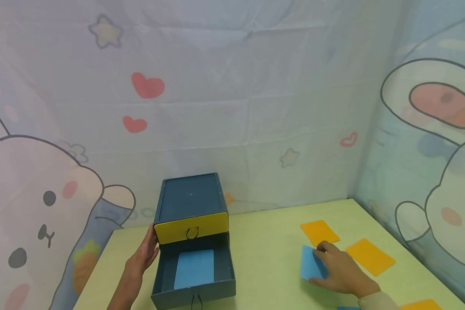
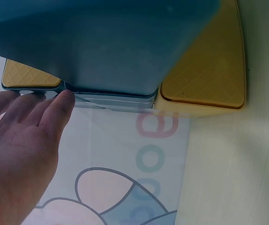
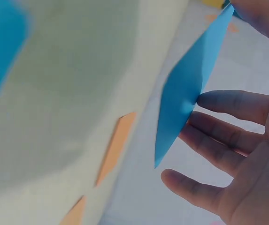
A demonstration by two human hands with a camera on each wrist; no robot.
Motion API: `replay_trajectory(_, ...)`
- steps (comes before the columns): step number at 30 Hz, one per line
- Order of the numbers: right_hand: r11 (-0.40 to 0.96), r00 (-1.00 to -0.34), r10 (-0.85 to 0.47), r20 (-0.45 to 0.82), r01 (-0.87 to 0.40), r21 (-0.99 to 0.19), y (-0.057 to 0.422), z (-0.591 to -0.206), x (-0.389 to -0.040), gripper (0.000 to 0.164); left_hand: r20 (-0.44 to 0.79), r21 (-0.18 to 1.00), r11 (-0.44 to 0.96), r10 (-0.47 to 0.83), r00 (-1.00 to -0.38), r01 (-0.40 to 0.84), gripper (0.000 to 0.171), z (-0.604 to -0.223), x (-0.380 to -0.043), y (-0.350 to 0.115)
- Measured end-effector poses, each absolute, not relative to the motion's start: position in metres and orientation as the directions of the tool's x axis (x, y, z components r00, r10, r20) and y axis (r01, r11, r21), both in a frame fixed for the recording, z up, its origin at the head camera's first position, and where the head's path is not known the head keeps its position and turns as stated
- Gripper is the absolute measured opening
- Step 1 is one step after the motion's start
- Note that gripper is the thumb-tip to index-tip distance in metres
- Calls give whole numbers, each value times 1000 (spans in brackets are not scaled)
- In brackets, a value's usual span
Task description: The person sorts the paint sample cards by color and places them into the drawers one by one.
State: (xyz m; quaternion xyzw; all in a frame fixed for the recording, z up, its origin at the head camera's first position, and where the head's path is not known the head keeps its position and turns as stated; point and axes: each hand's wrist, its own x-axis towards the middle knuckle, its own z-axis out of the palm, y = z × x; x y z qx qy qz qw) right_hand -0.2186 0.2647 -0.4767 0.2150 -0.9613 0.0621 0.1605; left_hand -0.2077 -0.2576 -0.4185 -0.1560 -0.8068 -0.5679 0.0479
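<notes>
Head view: at lower right, my right hand (image 1: 339, 269) is pinching a blue card (image 1: 311, 263). Left-wrist view: at left, my left hand (image 2: 24, 145) is resting straightened fingers (image 2: 59, 108) against the drawer unit (image 2: 111, 61). Right-wrist view: my fingertips (image 3: 207, 99) are bowing the card; over-squeezing could spring it loose.

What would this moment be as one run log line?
left grip: against drawer unit | right grip: pinching blue card | lower drawer: open, another blue card inside | orange cards: on table
</notes>
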Motion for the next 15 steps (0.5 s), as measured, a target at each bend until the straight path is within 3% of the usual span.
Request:
replay_trajectory(7, 877, -804, -429, 412, -481, -24, 244, -462, -220, 77, 204, 912, 322, 183, -962, 255, 55, -417, -211, -255)
replay_trajectory(15, 854, -788, -452, 419, -517, -51, 210, -445, -220, 75, 196, 909, 334, 188, -962, 250, 55, -416, -211, -256)
